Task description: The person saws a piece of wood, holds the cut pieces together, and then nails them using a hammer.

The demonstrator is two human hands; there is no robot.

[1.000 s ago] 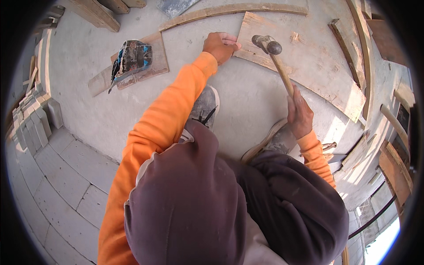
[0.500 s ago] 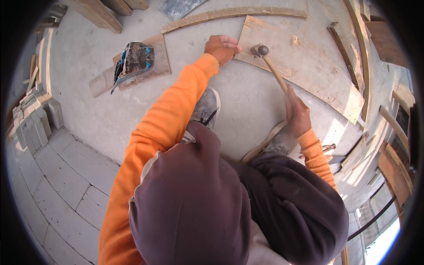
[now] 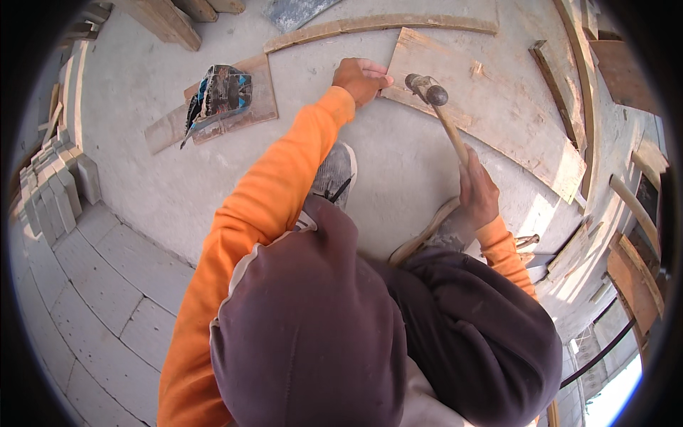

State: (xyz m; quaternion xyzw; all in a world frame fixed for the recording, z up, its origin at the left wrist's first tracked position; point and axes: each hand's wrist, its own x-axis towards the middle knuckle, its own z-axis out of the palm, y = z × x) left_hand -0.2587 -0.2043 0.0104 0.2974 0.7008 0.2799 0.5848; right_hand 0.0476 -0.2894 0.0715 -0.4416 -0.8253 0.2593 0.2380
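Observation:
My left hand point(image 3: 359, 82) is closed at the near left corner of a flat, rough wooden board point(image 3: 512, 121) on the concrete, fingertips at its edge; whatever is between them is too small to make out. My right hand point(image 3: 478, 186) grips a hammer point(image 3: 452, 124) by its wooden handle, with the dark metal head over the board's left part, a short way right of my left fingers. Left of my left hand, a crumpled dark and blue bag point(image 3: 220, 92) lies on smaller wooden pieces point(image 3: 260, 103).
A long batten point(image 3: 377, 23) lies beyond the board. Timber offcuts point(image 3: 558, 92) crowd the right side. Pale blocks point(image 3: 60, 185) are stacked at the left, beside a paved strip point(image 3: 107, 285). My shoes point(image 3: 334, 171) are on the concrete between me and the board.
The hammer head dropped toward the board half a second ago and is now slightly raised again. My left hand stays at the board's corner.

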